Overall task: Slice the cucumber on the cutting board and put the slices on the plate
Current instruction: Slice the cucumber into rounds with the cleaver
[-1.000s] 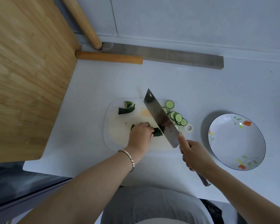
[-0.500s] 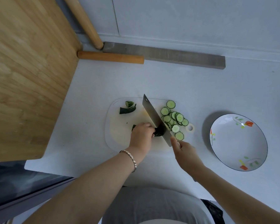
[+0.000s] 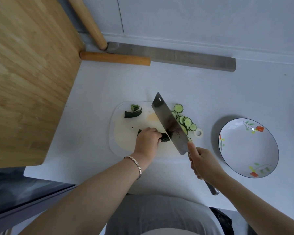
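A white cutting board (image 3: 124,143) lies on the counter in front of me. My left hand (image 3: 147,141) presses down on a short dark green cucumber piece (image 3: 165,138), most of it hidden under my fingers. My right hand (image 3: 204,162) grips the handle of a wide cleaver (image 3: 170,124), whose blade is raised and tilted just right of the cucumber's cut end. Several round cucumber slices (image 3: 185,121) lie behind the blade on the board's right side. Two cucumber end scraps (image 3: 133,111) sit at the board's far left. The flowered plate (image 3: 248,147) stands to the right with nothing in it.
A large bamboo board (image 3: 27,73) leans at the left. Two wooden rolling pins (image 3: 115,58) and a grey metal bar (image 3: 173,56) lie along the back wall. The counter's front edge runs just below my wrists.
The cleaver came down through the cucumber half a second ago and has lifted again, its flat side now facing me. My left hand stays on the cucumber piece.
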Motion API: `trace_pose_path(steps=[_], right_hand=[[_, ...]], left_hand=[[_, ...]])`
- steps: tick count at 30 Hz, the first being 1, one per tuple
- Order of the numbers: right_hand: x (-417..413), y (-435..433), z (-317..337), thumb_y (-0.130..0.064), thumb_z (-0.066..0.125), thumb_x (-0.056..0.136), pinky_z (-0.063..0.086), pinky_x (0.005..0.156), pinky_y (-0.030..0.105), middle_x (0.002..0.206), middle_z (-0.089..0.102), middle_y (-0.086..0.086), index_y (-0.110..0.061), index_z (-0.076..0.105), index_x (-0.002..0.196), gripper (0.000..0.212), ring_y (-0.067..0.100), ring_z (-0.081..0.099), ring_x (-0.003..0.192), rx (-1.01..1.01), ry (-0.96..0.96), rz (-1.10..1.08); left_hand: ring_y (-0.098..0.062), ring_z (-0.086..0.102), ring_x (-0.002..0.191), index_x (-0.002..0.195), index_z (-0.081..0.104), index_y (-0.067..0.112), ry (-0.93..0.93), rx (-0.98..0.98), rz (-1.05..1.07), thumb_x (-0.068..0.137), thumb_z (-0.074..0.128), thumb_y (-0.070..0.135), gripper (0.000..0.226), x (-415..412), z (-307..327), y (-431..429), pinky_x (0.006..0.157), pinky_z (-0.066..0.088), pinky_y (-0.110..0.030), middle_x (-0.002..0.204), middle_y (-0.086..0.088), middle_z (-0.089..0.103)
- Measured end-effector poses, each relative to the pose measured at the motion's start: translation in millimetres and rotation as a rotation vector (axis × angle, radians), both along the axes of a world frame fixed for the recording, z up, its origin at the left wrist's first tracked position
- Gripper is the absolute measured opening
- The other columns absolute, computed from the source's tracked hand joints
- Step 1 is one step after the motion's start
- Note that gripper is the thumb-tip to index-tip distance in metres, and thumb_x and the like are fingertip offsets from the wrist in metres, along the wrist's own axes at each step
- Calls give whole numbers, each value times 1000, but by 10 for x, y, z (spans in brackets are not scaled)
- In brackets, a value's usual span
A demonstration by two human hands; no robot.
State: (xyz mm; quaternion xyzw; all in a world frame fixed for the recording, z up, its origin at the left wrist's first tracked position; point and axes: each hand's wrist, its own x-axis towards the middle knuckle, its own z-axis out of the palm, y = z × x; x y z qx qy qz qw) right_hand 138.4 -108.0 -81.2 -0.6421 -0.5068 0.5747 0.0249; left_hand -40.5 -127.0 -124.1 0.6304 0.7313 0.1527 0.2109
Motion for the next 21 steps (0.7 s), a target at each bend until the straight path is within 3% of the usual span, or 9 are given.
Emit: trace_pose_path(steps=[7, 14, 17, 21], right_hand=[[-5, -20, -49, -53, 36, 93, 29, 51, 26, 43, 37, -4, -14, 36, 62, 50, 18, 33, 44, 65, -48, 73], [-142, -9, -222, -54, 34, 93, 33, 60, 32, 60, 37, 8, -13, 34, 66, 49, 22, 34, 56, 60, -109, 111], [-165, -22, -273, -53, 35, 93, 36, 59, 31, 62, 41, 9, -11, 37, 67, 49, 22, 37, 57, 84, -123, 84], [-144, 12, -233, -51, 36, 94, 31, 45, 22, 54, 38, 5, -10, 38, 68, 49, 18, 33, 44, -11, -23, -44]], left_hand=[[-30, 60, 58, 66, 70, 3, 25, 4, -12, 56, 77, -6, 14, -3, -25, 6, 48, 44, -26, 61, -11, 65], [-30, 60, 59, 64, 69, 2, 46, 29, 12, 57, 75, -6, 12, 14, -71, 10, 48, 37, -24, 59, -11, 63], [-33, 60, 65, 70, 69, 0, 12, 23, 20, 64, 71, -6, 8, 11, -82, 3, 52, 38, -27, 66, -14, 65], [-32, 57, 88, 95, 67, 2, -45, -49, -5, 83, 59, 5, 15, -6, -43, 2, 69, 46, -35, 94, -14, 65]])
